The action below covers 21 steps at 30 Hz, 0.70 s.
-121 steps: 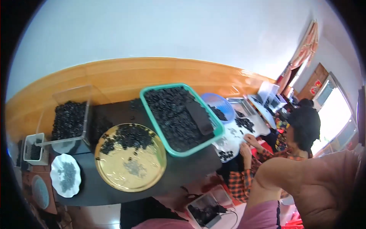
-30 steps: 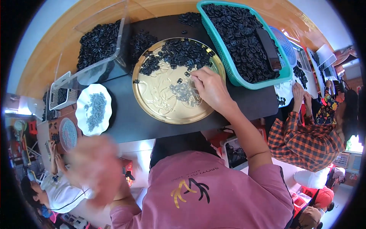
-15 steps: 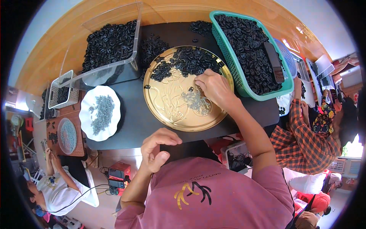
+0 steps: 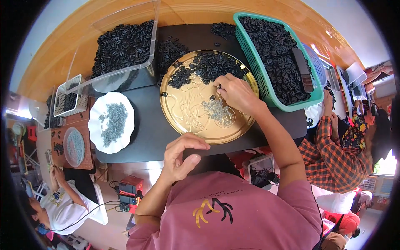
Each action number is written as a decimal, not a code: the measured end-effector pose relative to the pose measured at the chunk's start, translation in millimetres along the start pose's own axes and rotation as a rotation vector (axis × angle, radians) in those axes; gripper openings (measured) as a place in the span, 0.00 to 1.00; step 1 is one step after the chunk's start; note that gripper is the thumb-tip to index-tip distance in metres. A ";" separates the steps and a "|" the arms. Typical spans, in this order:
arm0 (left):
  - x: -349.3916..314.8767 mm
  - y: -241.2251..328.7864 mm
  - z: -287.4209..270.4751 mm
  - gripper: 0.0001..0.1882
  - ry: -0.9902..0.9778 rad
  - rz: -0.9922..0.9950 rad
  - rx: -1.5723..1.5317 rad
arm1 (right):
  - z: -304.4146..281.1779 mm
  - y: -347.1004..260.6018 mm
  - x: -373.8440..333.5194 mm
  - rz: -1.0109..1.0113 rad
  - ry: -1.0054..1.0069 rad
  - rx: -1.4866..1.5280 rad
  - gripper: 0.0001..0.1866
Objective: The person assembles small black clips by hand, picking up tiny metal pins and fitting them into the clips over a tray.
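Note:
My right hand (image 4: pixel 238 93) is over the round gold tray (image 4: pixel 175 110), fingertips pinched on a small black plastic piece (image 4: pixel 219 86), mostly covered by the fingers. A heap of similar black pieces (image 4: pixel 214 64) lies along the tray's far side. Below my fingers is a loose pile of small silvery metal pins (image 4: pixel 216 112), with one dark piece at its upper edge. My left hand (image 4: pixel 181 156) hovers at the table's near edge, in front of the tray. Its thumb stands apart from the curved fingers, and nothing shows between them.
Left of the tray stand a clear bin (image 4: pixel 152 62) of black pieces and a white scalloped dish (image 4: pixel 96 135) of metal pins. A green basket (image 4: pixel 266 89) of black pieces stands to the right, a dark phone-like slab (image 4: pixel 302 71) on top. Other people sit at both sides.
My left hand has moved right and slightly up, toward the tray. My right hand has shifted a little, and a dark piece now shows at its fingertips.

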State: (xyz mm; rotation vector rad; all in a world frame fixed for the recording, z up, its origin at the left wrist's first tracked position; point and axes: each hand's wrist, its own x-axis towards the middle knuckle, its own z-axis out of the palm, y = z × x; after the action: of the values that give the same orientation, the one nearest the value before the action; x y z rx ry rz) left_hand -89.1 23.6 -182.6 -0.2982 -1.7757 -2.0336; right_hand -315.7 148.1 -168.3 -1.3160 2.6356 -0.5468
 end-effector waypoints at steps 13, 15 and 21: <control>34.4 -5.5 21.9 0.08 0.294 -0.414 -0.084 | -1.2 -18.5 -40.5 0.170 0.027 1.152 0.09; 42.1 -9.2 29.8 0.10 0.350 -0.391 -0.102 | -3.3 -27.5 -50.8 0.152 0.052 1.312 0.10; 50.2 -13.2 42.1 0.11 0.345 -0.344 -0.196 | -5.9 -45.0 -72.5 0.107 0.153 1.305 0.09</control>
State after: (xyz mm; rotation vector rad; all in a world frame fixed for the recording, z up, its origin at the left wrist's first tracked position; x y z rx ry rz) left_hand -144.3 57.5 -166.1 0.3094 -1.4952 -2.3270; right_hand -240.0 182.5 -148.0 -0.6625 1.6445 -1.8955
